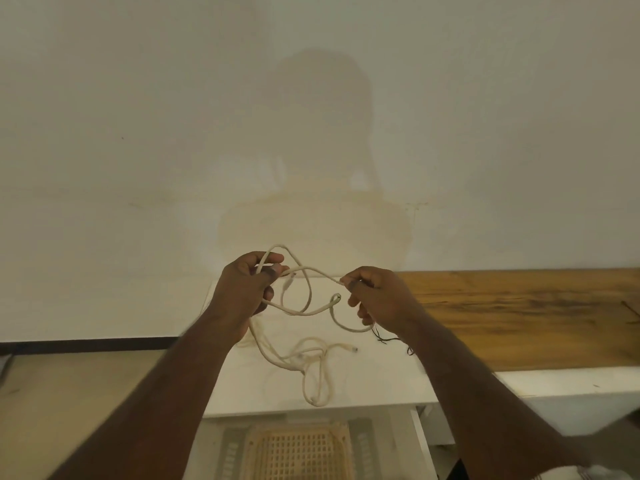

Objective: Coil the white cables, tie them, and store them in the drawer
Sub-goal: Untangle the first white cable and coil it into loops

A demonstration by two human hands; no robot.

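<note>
Clearly coiling was underway: left hand (247,284) gripped loops of white cable (304,299), right hand (375,296), at three o'clock, pinched its strand; another loop seemed next.

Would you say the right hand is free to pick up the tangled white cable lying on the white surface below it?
Probably not yet: the right hand already pinches the raised cable that the left hand also grips. Nothing covers the tangled cable on the white surface, so the way is open once it lets go.
</note>
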